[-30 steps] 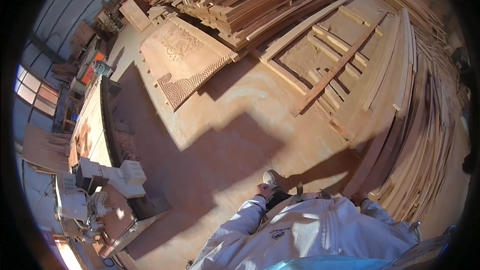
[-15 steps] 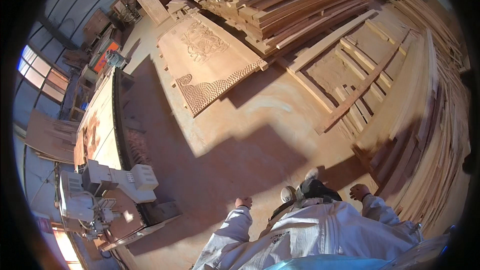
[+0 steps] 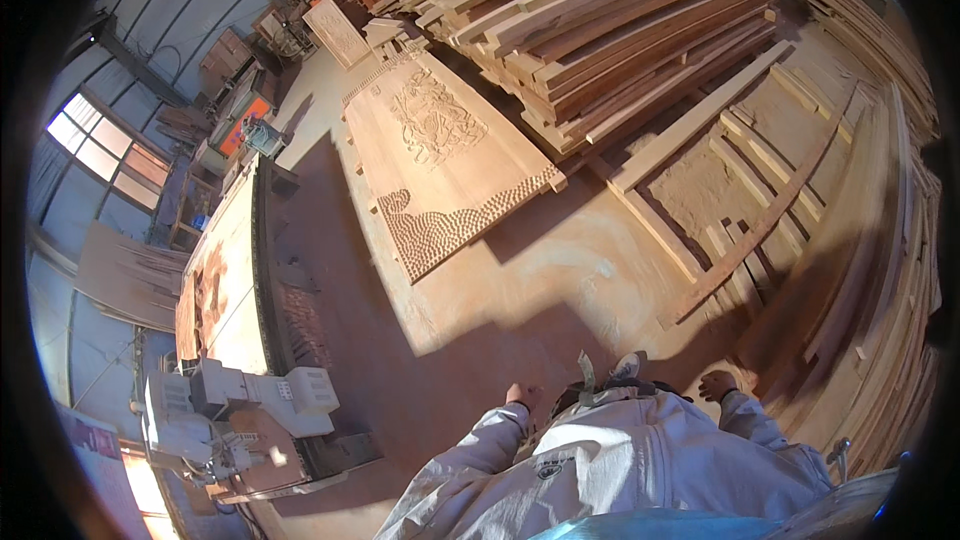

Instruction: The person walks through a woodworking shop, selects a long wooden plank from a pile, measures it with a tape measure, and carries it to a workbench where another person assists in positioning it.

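Observation:
My left hand (image 3: 522,396) hangs beside my waist, its fingers loosely curled, with nothing visible in it. My right hand (image 3: 716,385) hangs at my other side, fingers bent but a little apart and bare of any object. A narrow greenish strip (image 3: 587,370) sticks up at the front of my waist, next to one pale shoe (image 3: 627,366). Ahead on low supports lies a large carved wooden panel (image 3: 450,175), with figures in relief and a scalloped pattern along its near edge. Neither hand touches it.
At left stands a long machine bed (image 3: 225,275) with a grey-white machine head (image 3: 265,398). Tall stacked timber (image 3: 620,50) rises behind the panel. A wooden frame of beams (image 3: 740,170) lies on the floor at right, beside long planks (image 3: 850,270). A smaller carved panel (image 3: 337,32) stands farther back.
The view has shifted, so the panel, timber and machine sit lower and farther right. My left hand has swung a little toward my body. The greenish strip has come into sight.

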`<action>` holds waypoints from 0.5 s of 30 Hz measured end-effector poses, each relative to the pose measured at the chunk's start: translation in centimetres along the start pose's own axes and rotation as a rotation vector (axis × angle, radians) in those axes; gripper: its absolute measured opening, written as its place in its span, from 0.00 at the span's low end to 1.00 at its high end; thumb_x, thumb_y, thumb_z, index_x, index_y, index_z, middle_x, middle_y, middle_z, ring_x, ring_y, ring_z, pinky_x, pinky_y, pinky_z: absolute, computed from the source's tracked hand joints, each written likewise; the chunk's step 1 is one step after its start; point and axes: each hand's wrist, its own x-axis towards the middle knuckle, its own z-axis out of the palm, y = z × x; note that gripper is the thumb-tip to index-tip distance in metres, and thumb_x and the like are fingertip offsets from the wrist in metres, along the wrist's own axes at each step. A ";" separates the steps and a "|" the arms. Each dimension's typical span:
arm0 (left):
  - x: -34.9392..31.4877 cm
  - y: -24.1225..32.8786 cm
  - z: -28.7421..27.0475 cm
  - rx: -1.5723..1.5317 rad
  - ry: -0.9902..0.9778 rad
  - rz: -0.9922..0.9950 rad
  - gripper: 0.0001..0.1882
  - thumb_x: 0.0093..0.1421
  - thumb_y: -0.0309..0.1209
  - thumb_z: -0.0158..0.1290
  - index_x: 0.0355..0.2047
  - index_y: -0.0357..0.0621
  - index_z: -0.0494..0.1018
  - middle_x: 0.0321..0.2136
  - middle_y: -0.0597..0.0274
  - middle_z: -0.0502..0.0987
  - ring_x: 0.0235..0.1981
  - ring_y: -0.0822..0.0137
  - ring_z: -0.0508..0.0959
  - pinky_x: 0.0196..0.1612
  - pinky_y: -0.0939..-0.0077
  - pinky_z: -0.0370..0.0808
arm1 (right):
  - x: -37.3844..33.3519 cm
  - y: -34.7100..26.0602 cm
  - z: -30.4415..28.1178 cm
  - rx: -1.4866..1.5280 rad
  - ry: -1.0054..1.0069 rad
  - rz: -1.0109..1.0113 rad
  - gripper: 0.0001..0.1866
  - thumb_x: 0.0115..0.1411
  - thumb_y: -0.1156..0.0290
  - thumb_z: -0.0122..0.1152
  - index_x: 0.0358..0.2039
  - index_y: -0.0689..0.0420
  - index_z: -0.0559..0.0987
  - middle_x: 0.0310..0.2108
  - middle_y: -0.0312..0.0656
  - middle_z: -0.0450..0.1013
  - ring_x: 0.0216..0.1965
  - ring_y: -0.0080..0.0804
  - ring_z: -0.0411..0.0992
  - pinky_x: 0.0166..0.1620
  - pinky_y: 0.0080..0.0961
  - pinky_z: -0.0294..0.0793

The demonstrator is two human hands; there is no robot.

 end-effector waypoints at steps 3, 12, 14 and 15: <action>5.0 2.0 -2.7 0.003 0.113 -0.018 0.19 0.55 0.47 0.53 0.23 0.44 0.81 0.14 0.60 0.77 0.16 0.65 0.78 0.26 0.69 0.76 | 2.1 -5.8 -1.2 -0.029 0.052 -0.118 0.12 0.64 0.67 0.51 0.40 0.62 0.77 0.29 0.45 0.77 0.26 0.33 0.77 0.27 0.30 0.76; 14.6 9.6 -5.6 -0.105 -0.100 -0.087 0.16 0.54 0.46 0.54 0.28 0.48 0.82 0.20 0.57 0.80 0.21 0.61 0.80 0.31 0.65 0.77 | 2.9 -7.7 -3.6 0.107 0.190 0.065 0.11 0.61 0.66 0.53 0.38 0.60 0.75 0.28 0.45 0.77 0.24 0.35 0.77 0.25 0.33 0.76; 17.8 12.2 -6.4 0.018 -0.099 0.059 0.15 0.53 0.46 0.55 0.29 0.50 0.82 0.23 0.56 0.80 0.26 0.59 0.81 0.34 0.64 0.77 | 5.0 -1.0 -6.0 -0.293 0.174 0.055 0.14 0.59 0.61 0.51 0.35 0.57 0.78 0.30 0.45 0.78 0.27 0.39 0.77 0.28 0.36 0.76; 20.3 12.4 -6.7 0.010 -0.142 0.056 0.15 0.52 0.46 0.55 0.29 0.49 0.82 0.25 0.54 0.81 0.28 0.57 0.81 0.36 0.62 0.77 | 5.9 1.6 -7.1 -0.855 0.199 -0.038 0.18 0.56 0.55 0.51 0.32 0.54 0.81 0.31 0.45 0.79 0.31 0.42 0.78 0.32 0.39 0.75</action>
